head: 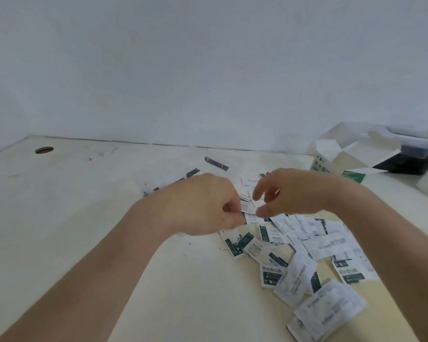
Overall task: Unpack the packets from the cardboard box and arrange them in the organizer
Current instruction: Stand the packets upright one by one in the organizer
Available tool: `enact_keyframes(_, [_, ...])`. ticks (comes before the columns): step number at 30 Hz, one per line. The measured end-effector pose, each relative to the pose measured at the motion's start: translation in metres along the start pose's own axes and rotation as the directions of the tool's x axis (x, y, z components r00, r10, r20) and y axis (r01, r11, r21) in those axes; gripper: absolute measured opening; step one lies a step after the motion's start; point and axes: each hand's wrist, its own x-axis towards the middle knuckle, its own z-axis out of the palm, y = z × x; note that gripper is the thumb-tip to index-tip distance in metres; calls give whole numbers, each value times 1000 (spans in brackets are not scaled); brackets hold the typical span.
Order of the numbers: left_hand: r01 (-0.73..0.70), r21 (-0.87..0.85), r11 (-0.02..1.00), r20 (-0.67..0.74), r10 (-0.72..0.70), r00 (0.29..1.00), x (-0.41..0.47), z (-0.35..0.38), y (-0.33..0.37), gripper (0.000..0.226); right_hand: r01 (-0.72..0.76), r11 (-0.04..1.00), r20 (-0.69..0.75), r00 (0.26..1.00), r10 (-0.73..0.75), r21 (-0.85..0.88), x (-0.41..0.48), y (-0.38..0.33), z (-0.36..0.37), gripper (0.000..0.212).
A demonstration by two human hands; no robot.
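packets (304,245): white w/ dark green print, loose heap on table (84,218)
left hand (203,206): fingers pinched on packets
right hand (289,191): fingers loosely curled, apart, over heap

The left half of the table (59,206) lay bare in front of me, open all the way to the wall, with only a small round hole (44,150) at upper left. My right side was crowded: loose packets (307,255) spread from frame centre down to the lower right. At the upper right edge the opened cardboard box (336,161) and a clear organizer (410,144) behind it blocked that corner.
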Motion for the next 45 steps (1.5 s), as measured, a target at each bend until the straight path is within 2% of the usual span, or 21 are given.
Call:
enact_keyframes(2, [1,-14,1000,184,2,983,8,25,13,54,-35,995,54,998,40,-89,-5,14,10,58])
enact_keyframes(3, [-3,9,1000,202,1,979,14,40,18,64,-51,994,61,996,57,-98,-7,21,14,66])
enact_keyframes(5, [18,117,993,111,-31,993,24,66,30,75,-90,992,53,994,94,-86,-12,37,26,82])
enact_keyframes(7, [87,127,988,-3,-87,996,32,82,35,77,-114,991,27,993,117,-71,-12,47,38,89])
enact_keyframes(10, [164,54,985,-90,-159,983,49,88,44,74,-66,997,-95,993,71,51,-12,60,51,84])
enact_keyframes(12, [205,-23,978,-86,-207,975,58,85,48,73,-13,993,-166,986,33,120,-10,64,57,82])
enact_keyframes(17, [253,-265,930,-16,-267,964,67,82,52,70,72,977,-239,971,-23,200,-9,71,67,83])
enact_keyframes(20, [245,-406,880,-100,-310,946,68,91,51,70,130,956,-271,961,-56,263,-10,71,69,69])
enact_keyframes(23, [207,-514,832,-194,-347,917,69,97,48,57,162,959,-398,915,-58,232,-9,71,75,49])
enact_keyframes(26, [156,-572,805,-268,-364,892,66,96,46,32,200,952,-503,862,-59,231,-5,73,81,44])
enact_keyframes(29, [91,-666,741,-328,-400,856,62,93,43,29,246,930,-550,833,-58,274,-4,75,85,26])
enact_keyframes(33, [-26,-771,636,-387,-436,812,60,90,47,24,352,859,-581,810,-81,372,-2,71,88,28])
enact_keyframes(36, [-99,-796,598,-442,-461,770,60,90,53,20,407,821,-526,836,-158,401,-2,63,91,31])
enact_keyframes(38, [-122,-804,582,-454,-468,758,61,92,53,20,431,763,-481,858,-182,481,-5,60,90,33])
enact_keyframes(40, [-139,-813,566,-458,-473,752,60,93,54,20,433,653,-441,882,-166,621,-9,61,86,33])
enact_keyframes(42, [-154,-814,560,-469,-478,743,59,92,54,19,379,514,-383,918,-103,769,-13,61,84,29])
enact_keyframes(45, [-188,-828,529,-475,-481,737,57,90,57,14,275,251,-278,960,-23,928,-11,59,86,21])
